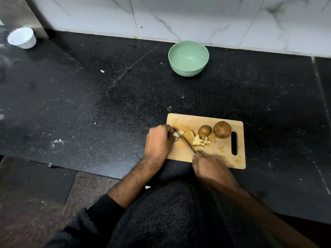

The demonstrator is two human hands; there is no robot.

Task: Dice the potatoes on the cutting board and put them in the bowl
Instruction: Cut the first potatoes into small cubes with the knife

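A potato piece [177,134] is pinched by the left hand [159,138]; the knife [184,143], gripped by the right hand [209,167], lies just right of it.

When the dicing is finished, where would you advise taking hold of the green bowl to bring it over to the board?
I would grip the green bowl by its near rim, thumb inside and fingers on the outer wall, reaching from the cutting board side. It stands upright and looks empty, its rim open all round, and the wall close behind it leaves little room at the far side.
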